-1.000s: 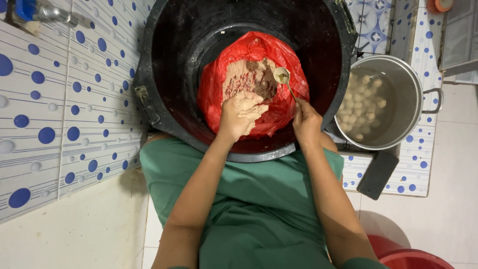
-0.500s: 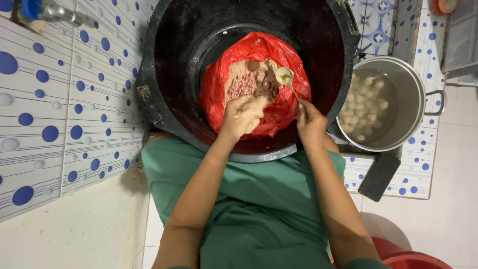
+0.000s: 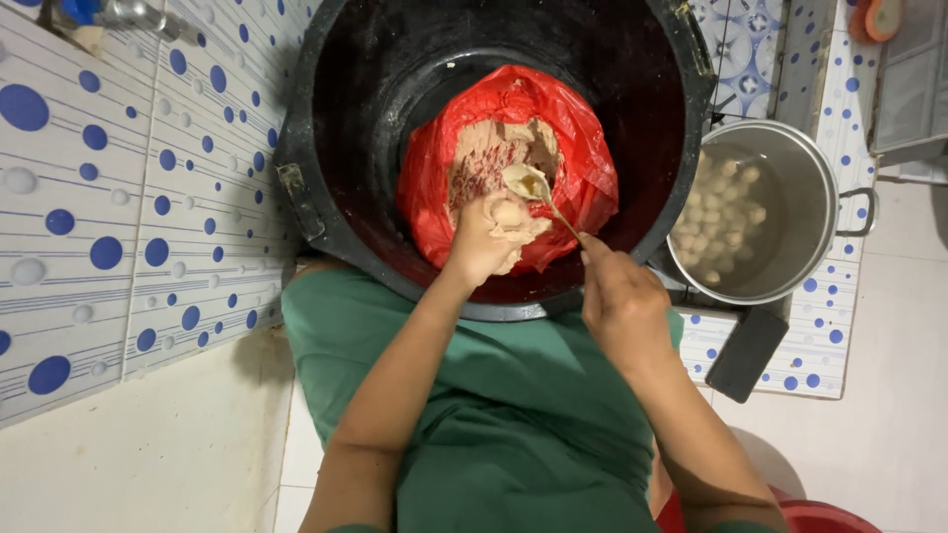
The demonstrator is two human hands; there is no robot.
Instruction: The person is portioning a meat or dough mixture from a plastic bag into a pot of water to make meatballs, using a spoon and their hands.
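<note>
A red plastic bag [image 3: 583,168] full of pale pinkish paste [image 3: 489,153] sits inside a big black tub [image 3: 375,89]. My left hand [image 3: 484,242] is closed on a lump of the paste, and a round ball of it [image 3: 507,213] bulges out at the top of the fist. My right hand [image 3: 620,301] holds a metal spoon [image 3: 533,188] by its handle, the bowl just above the ball. To the right, a steel pot [image 3: 790,168] of water holds several pale balls [image 3: 726,217].
A wall of white tiles with blue dots [image 3: 118,217] runs along the left. The pot stands on a dark stove [image 3: 749,350] over dotted tiles. A red basin [image 3: 825,518] shows at the bottom right. My green clothing [image 3: 494,415] fills the lower middle.
My left hand has squeezed a ball of paste up out of the fist. My right hand has drawn back toward me and brought the spoon's bowl down to the ball.
</note>
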